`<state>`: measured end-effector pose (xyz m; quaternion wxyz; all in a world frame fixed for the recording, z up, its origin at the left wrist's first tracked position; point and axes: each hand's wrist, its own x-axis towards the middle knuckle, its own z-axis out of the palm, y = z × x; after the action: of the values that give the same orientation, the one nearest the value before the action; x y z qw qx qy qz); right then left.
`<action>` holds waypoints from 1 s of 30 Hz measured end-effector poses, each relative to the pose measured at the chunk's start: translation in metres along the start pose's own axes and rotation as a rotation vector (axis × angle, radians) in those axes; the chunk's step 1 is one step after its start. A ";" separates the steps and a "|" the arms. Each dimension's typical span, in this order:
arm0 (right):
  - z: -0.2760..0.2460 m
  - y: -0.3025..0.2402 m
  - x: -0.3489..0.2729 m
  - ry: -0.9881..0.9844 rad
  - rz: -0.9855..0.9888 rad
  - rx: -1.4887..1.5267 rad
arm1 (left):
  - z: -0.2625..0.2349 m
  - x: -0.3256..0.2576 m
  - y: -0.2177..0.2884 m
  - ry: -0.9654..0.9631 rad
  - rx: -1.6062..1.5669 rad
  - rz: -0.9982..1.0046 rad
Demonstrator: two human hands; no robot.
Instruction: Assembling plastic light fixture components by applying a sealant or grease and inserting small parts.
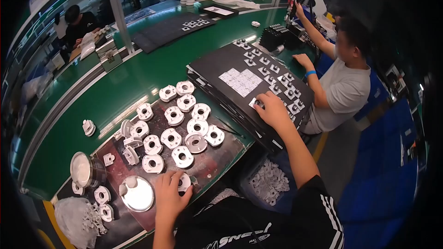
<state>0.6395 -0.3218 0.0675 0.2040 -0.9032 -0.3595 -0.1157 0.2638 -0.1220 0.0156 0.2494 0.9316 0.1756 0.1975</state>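
My left hand (169,194) is closed round a white round plastic housing (184,183) with a centre hole, low over the near edge of the dark red work mat (221,159). Several like white housings (171,138) lie spread on the mat beyond it. My right hand (273,109) reaches over the stack of black sheets (213,64) and pinches a small white square plate with a dark round part (256,103). Similar white plates with black round parts (264,71) stand in rows on the top sheet. A block of flat white square pieces (241,82) lies beside them.
Left of my left hand are a shiny round lid (137,194), a tin (86,170) and a plastic bag of small white parts (76,219). A bin of white parts (270,182) sits below, between my arms. A co-worker (346,74) sits at the right by dark equipment.
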 end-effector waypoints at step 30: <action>0.047 -0.227 -0.156 -0.460 -0.132 1.153 | -0.017 -0.053 0.021 0.422 -0.019 -0.123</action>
<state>0.3727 -0.2451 0.0352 0.5683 -0.6256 -0.4540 0.2820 0.2150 -0.1546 0.0254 0.2275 0.8547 0.2787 0.3742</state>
